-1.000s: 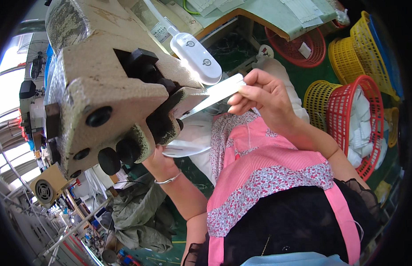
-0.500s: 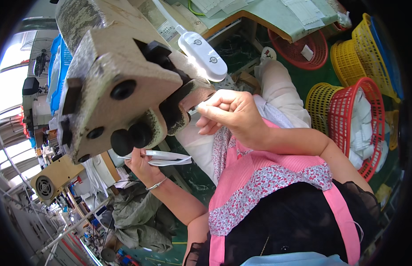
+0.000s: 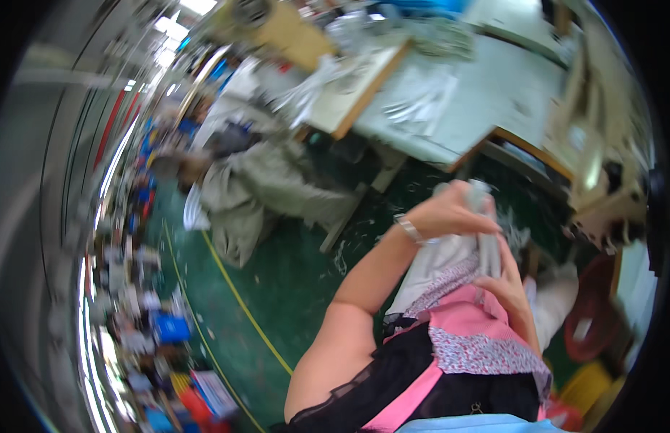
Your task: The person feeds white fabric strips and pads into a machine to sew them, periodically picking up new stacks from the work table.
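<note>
Above my lap, my left hand (image 3: 449, 211), with a bracelet at the wrist, is closed at the top of a pale, whitish-grey bundle (image 3: 488, 254) that looks like folded cloth pieces. Lower down, my right hand (image 3: 509, 285) curls around the bundle's other end, thumb toward me. Blur hides the bundle's layers and exact edges. Under both hands lie my pink and flowered apron (image 3: 465, 317) and pale trousers (image 3: 432, 270).
The sewing machine (image 3: 602, 173) stands at the far right beside a pale green worktable (image 3: 494, 94) with white pieces (image 3: 421, 101) on it. Grey-green cloth (image 3: 256, 187) is heaped left of the table. A red basket (image 3: 594, 310) sits at right on the green floor (image 3: 277, 289).
My view has swung left, so the machine now appears at the far right. My hands have left the machine and come together on the pale bundle above my lap.
</note>
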The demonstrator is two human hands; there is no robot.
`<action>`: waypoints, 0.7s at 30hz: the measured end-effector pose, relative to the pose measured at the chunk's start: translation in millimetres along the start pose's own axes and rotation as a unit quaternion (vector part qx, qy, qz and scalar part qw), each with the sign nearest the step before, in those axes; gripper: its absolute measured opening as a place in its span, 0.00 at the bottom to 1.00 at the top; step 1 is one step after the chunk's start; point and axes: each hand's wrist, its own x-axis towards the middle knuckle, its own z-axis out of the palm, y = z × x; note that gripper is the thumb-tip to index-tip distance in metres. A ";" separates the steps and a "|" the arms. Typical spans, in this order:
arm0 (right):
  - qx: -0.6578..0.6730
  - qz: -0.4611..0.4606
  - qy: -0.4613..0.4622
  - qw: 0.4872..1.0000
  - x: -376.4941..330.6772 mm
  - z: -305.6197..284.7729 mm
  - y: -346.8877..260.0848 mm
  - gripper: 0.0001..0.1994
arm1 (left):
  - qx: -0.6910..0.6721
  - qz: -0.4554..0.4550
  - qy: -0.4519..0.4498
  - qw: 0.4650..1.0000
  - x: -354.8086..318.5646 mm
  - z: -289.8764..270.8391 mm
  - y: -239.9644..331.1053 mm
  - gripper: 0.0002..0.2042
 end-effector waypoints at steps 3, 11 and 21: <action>0.056 0.048 -0.138 0.988 -5.3 0.8 28.9 0.47 | -0.080 -0.041 -0.019 0.996 5.8 20.9 -10.3 0.12; 0.081 0.079 0.083 0.990 -19.7 46.5 46.0 0.23 | -0.135 -0.077 -0.031 0.987 14.6 67.5 -56.9 0.09; 0.143 0.130 0.050 0.980 -67.2 14.3 40.8 0.12 | -0.184 -0.120 -0.121 0.968 41.7 123.0 -77.7 0.08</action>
